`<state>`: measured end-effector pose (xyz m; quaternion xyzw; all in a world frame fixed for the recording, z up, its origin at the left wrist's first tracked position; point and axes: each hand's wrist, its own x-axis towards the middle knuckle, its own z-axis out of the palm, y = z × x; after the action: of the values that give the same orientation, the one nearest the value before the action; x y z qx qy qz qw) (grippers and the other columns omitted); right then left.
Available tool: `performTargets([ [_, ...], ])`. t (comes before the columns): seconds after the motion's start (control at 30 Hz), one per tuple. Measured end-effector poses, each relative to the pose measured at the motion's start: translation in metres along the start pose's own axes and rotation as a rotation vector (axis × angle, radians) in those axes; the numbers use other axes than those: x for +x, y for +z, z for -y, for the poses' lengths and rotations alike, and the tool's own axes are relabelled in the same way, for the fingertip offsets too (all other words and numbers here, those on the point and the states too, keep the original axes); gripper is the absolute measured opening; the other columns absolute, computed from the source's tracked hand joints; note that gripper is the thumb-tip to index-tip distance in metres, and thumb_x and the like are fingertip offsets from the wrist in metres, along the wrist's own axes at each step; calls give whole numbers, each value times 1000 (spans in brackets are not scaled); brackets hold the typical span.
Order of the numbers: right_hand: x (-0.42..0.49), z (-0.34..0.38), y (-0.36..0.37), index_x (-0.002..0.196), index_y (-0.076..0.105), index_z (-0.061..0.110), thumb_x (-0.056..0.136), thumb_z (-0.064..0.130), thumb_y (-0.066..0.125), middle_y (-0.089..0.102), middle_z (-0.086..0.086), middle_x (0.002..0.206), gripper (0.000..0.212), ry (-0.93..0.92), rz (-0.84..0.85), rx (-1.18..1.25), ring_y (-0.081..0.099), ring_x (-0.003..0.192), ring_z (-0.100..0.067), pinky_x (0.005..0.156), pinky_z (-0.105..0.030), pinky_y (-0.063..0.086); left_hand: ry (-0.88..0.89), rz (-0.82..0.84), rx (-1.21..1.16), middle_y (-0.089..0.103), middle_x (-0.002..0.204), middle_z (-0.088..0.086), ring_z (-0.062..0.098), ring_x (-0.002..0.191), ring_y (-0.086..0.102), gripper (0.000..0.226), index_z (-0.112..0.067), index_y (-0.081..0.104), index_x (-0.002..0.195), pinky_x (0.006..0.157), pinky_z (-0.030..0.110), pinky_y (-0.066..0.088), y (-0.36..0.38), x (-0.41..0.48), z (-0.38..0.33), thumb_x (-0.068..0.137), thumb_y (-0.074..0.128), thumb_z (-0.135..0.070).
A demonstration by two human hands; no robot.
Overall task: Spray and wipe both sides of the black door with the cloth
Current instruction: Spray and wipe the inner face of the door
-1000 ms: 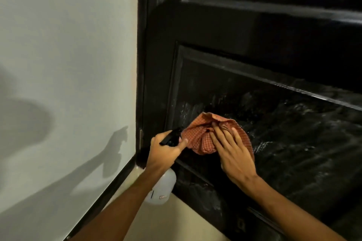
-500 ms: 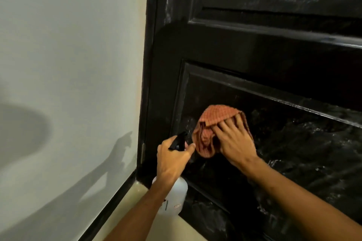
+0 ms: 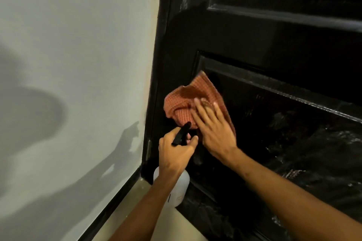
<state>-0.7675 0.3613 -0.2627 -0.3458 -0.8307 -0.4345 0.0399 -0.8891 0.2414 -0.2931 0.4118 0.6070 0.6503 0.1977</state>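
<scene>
Right hand [image 3: 214,129] flat, pressing cloth [image 3: 188,101] — now further left (door [image 3: 274,45] edge); left hand [image 3: 174,152] grips bottle [image 3: 179,188]

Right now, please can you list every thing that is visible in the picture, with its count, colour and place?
door: one, black, right half, streaky wet marks on lower panel
cloth: one, orange checked, bunched against the door's left part
spray bottle: one, white body with black head, low centre, in front of the door
wall: one, pale grey, left half, with shadows
skirting strip: one, black, along the wall's foot
floor: beige, bottom centre
left hand: one, grips the spray bottle's head
right hand: one, fingers straight, presses the cloth to the door
</scene>
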Motion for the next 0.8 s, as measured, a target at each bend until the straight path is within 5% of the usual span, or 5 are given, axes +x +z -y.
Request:
performTargets([
  [0.17, -70, 10, 22, 139, 62, 13, 66, 39, 84, 59, -11, 144, 81, -157, 192, 91, 54, 136, -29, 127, -39, -5, -1, 98, -42, 68, 63, -11, 3, 56, 65, 23, -26, 68, 71, 53, 28, 54, 4, -13, -8, 85, 86, -23],
  [0.3, -73, -54, -13, 143, 57, 5, 80, 27, 49, 59, -22, 138, 67, 314, -49, 186, 42, 136, -41, 126, -52, 10, 32, 161, -67, 64, 60, -8, 6, 52, 60, 24, -20, 65, 72, 49, 25, 49, 3, -23, -29, 86, 84, -23],
  [0.47, -143, -30, -15, 149, 49, 14, 79, 37, 68, 52, -13, 150, 76, 72, 282, 157, 41, 140, -35, 127, -48, 5, 69, 233, -75, 66, 63, -4, 12, 56, 64, 23, -22, 66, 70, 51, 30, 52, 3, -49, -53, 85, 84, -24],
  [0.67, -180, -95, -54, 143, 51, 11, 82, 28, 53, 57, -17, 137, 63, 592, 80, 166, 44, 130, -39, 121, -54, 12, 75, 342, -86, 68, 60, 3, 11, 46, 58, 23, -15, 70, 70, 46, 32, 47, 30, -91, -85, 88, 81, -25],
  [0.8, -197, -67, -47, 139, 58, 7, 92, 43, 41, 53, -23, 143, 61, 479, 91, 196, 51, 133, -44, 116, -57, 15, 92, 359, -106, 66, 61, -7, 9, 52, 62, 24, -20, 67, 68, 49, 30, 51, 41, -108, -92, 84, 85, -25],
])
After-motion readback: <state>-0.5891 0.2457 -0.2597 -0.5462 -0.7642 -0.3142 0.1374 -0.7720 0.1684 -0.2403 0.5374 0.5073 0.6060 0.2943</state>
